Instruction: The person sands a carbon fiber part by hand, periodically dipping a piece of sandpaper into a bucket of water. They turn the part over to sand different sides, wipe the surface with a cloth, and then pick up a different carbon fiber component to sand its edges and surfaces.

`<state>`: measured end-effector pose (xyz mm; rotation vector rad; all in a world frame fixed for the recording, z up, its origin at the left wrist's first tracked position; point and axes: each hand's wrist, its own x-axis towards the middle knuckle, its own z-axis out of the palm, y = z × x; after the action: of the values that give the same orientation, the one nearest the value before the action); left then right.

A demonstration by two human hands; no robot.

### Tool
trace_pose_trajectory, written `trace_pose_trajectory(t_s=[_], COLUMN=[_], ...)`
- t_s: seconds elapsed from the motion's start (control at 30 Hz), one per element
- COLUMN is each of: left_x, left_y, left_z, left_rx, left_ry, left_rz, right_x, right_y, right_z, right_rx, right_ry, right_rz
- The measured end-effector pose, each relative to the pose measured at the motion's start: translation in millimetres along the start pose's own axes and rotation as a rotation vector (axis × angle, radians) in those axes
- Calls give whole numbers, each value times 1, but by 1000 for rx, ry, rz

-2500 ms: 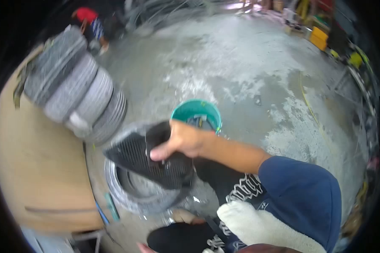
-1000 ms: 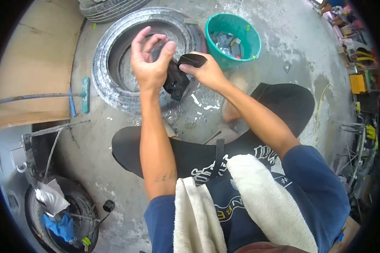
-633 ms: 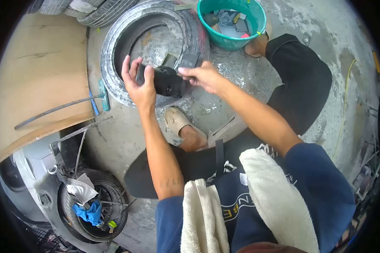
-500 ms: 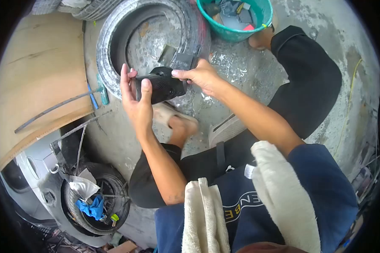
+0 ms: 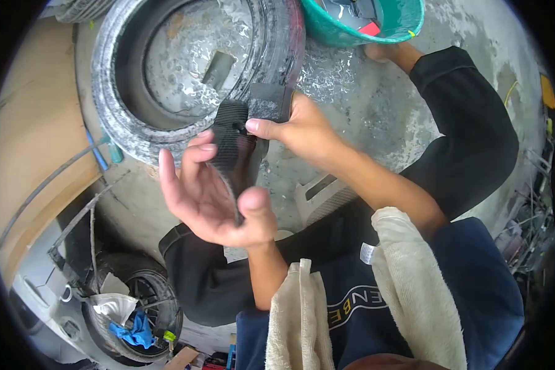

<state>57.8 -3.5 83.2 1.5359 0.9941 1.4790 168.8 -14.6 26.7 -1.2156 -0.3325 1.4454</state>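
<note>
A black, curved piece with a ribbed, carbon-like pattern [image 5: 230,137] hangs between my two hands. My right hand [image 5: 294,127] is closed on its upper end, thumb on top, and also holds a dark grey rectangular block [image 5: 269,102]. Palm up, my left hand [image 5: 219,200] has its fingers spread and curled beside the piece's lower edge; whether it bears any weight is unclear. Behind them a large wet tyre [image 5: 118,102] lies flat on the floor, with a greenish-grey rectangular piece [image 5: 218,69] inside its ring.
A green basin [image 5: 345,38] holding water and several items stands at the top. At the left are a brown board [image 5: 37,117], a blue-handled tool [image 5: 97,150] and a wheel [image 5: 160,290] with a blue cloth [image 5: 134,330]. My bent legs flank the work area.
The black piece has turned to a more upright position. My left hand has opened and moved down, its palm now up. The view has shifted, so tyre and basin appear closer.
</note>
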Motion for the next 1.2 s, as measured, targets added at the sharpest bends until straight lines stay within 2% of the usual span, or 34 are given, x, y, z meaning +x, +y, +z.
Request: trace_pose_trajectory(t_s=[0.03,0.07,0.13,0.17,0.3,0.37,0.4,0.47,0.5,0.53,0.6,0.63,0.77,0.87,0.93,1.03,1.1,1.13,1.2], left_x=[0,1,2,5,11,15,16,19,17,16,14,13,10,3,1,3,7,9,10], left_y=[0,-1,-2,-2,-3,-9,-11,-12,-10,-7,-5,-5,-12,-9,-9,-8,-7,-6,-6], left_z=[2,2,0,2,-5,-13,-13,-10,-9,-9,-8,-12,-24,-21,-21,-16,-11,-9,-12], left_rx=[43,41,113,54,67,67,64,86,101,116,131,173,110,115,119,141,108,91,50], left_ry=[-33,-23,-154,-113,-43,-118,-155,-166,-156,-145,-15,-20,-36,-56,-73,-104,-65,-46,-26], left_rz=[34,12,107,60,-16,25,46,62,58,53,-11,-5,27,35,36,40,22,13,-20], right_x=[2,4,7,6,7,11,11,11,7,8,15,15,5,2,5,7,10,10,9], right_y=[1,0,-1,2,-12,-20,-16,-1,8,9,10,6,0,2,3,1,10,4,-15], right_z=[-1,0,5,7,9,-1,3,12,10,8,3,-3,-10,-5,-4,-3,-2,-2,1], right_rx=[-67,-81,-188,-256,-398,-225,-225,-411,-535,-535,-130,1,-31,-184,-180,-309,-602,-607,-399], right_ry=[0,6,48,79,73,-88,-83,134,171,172,158,61,-80,-128,-142,-96,14,8,-99], right_rz=[-99,-80,-204,-267,-231,53,58,-251,-330,-328,-232,-205,-39,-50,-70,-156,-487,-493,-62])
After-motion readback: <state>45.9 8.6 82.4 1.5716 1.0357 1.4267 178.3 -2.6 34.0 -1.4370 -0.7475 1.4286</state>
